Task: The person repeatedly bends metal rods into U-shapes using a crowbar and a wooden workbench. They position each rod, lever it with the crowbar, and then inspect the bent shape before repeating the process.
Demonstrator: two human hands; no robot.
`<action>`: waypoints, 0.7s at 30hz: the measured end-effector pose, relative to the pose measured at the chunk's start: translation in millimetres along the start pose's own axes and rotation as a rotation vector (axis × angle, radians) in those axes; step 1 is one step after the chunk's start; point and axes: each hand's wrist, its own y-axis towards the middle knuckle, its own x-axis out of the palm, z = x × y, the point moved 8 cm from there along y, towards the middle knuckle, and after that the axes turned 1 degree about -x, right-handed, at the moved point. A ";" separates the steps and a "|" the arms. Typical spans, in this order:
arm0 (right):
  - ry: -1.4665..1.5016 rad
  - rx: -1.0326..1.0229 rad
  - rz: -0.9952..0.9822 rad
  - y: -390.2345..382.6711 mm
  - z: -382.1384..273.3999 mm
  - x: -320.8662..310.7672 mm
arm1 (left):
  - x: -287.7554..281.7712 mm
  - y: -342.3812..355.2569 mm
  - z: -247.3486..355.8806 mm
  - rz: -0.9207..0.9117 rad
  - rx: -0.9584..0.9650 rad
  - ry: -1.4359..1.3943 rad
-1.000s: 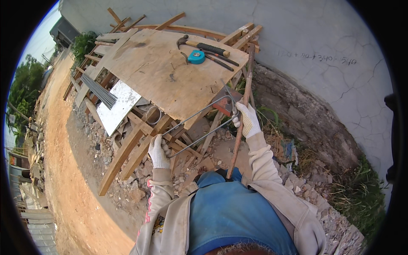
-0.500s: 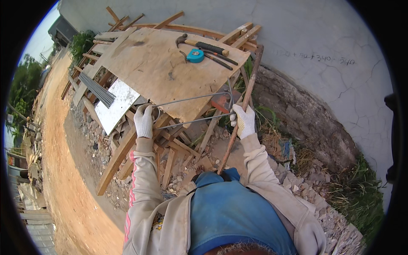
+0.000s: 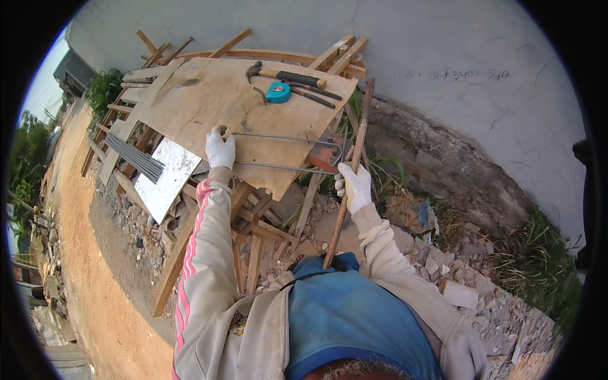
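A thin grey steel rod bent into a long rectangular loop (image 3: 278,166) stretches between my hands over the near edge of a plywood board (image 3: 183,104). My left hand (image 3: 220,151), in a white knit glove, is closed at its left end, where the fingers hide the metal. My right hand (image 3: 356,185), gloved too, is closed at the loop's right corner, right beside a slanting wooden pole (image 3: 362,130). A reddish-brown block (image 3: 323,159) shows within the loop's right end. On the board lie a hammer (image 3: 291,76), a teal tape measure (image 3: 277,92) and a dark-handled tool (image 3: 313,96).
Left of the board, a bundle of grey rods (image 3: 134,158) rests by a white panel (image 3: 170,174). Timber legs (image 3: 176,263) and rubble (image 3: 437,256) lie below. A cracked grey wall (image 3: 456,38) stands behind, with a dirt path (image 3: 82,221) at left.
My left hand has moved up and slightly right, over the board, and the loop now lies more level. The whole view has shifted a little.
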 end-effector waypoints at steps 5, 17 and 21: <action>0.027 0.015 0.060 -5.4 6.0 1.9 | -11.7 12.8 17.5 0.047 0.066 -0.207; 0.101 -0.008 0.235 -18.1 23.3 4.0 | 36.4 65.2 64.3 -0.051 0.332 -0.245; 0.167 -0.038 0.263 -28.2 29.7 11.3 | 32.2 48.9 39.9 0.100 0.312 -0.237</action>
